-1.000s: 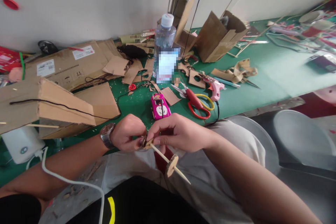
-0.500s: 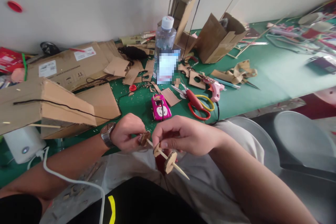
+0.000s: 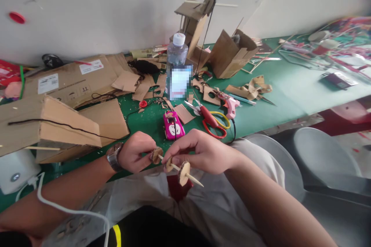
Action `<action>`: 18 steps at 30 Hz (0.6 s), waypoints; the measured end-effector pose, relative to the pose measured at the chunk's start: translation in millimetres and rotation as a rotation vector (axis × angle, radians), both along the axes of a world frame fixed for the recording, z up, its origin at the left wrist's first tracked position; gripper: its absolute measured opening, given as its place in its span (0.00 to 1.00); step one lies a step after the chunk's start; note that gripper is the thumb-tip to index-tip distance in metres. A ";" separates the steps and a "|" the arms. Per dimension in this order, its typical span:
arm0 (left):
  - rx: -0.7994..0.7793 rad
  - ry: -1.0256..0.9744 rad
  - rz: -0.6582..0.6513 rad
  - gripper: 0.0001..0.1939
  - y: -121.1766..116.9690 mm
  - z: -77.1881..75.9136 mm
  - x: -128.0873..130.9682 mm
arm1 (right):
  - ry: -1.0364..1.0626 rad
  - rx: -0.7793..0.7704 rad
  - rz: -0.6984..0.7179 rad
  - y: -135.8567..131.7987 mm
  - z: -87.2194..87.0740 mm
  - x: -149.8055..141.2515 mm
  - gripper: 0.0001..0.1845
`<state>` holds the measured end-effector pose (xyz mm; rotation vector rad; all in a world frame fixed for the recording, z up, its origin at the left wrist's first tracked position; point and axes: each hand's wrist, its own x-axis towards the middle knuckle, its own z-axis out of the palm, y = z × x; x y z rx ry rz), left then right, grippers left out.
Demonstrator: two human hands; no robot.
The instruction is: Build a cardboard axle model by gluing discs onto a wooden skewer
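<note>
Over my lap I hold a pointed wooden skewer (image 3: 194,180) threaded through three small cardboard discs. My left hand (image 3: 137,152), with a watch on the wrist, is closed at the far end, pinching by the left disc (image 3: 157,155). The fingers of my right hand (image 3: 199,152) are closed around the middle disc (image 3: 168,164). Nearest me, the largest disc (image 3: 184,173) sits free of both hands, with the skewer's tip sticking out past it. Just beyond my hands lies a pink box-shaped device (image 3: 173,125) with a white face pattern.
Red-handled scissors (image 3: 213,119) and a pink glue gun (image 3: 230,104) lie on the green table (image 3: 261,114). Behind stand a water bottle (image 3: 176,56), a cardboard tower (image 3: 193,27) and a cardboard box (image 3: 230,56). A folded cardboard piece (image 3: 69,123) is at left; grey stools (image 3: 324,154) stand right.
The view has tilted and shifted, so the table things appear lower and further left. My hands keep their hold on the skewer and discs, which look slightly turned.
</note>
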<state>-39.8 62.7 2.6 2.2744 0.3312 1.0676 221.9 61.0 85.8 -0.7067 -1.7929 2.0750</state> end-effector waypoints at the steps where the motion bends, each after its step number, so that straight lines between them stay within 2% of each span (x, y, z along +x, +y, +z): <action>1: 0.002 0.006 -0.001 0.19 0.2 -0.2 -0.2 | -0.005 -0.013 -0.005 -0.1 0.3 -0.4 0.16; 7: 0.018 0.018 -0.015 0.18 0.2 3.6 -0.2 | -0.016 -0.105 -0.018 -0.2 -3.9 -1.5 0.15; 11: 0.030 0.030 -0.015 0.16 -0.5 6.1 0.1 | 0.017 -0.129 -0.048 -1.3 -12.1 -2.5 0.20; 15: 0.033 0.023 -0.008 0.16 -0.8 4.7 -0.6 | 0.038 -0.072 -0.055 -3.8 -14.0 -9.2 0.22; 18: 0.020 0.006 0.031 0.18 -0.9 2.3 -1.5 | -0.012 0.087 -0.069 0.4 -7.0 -7.3 0.21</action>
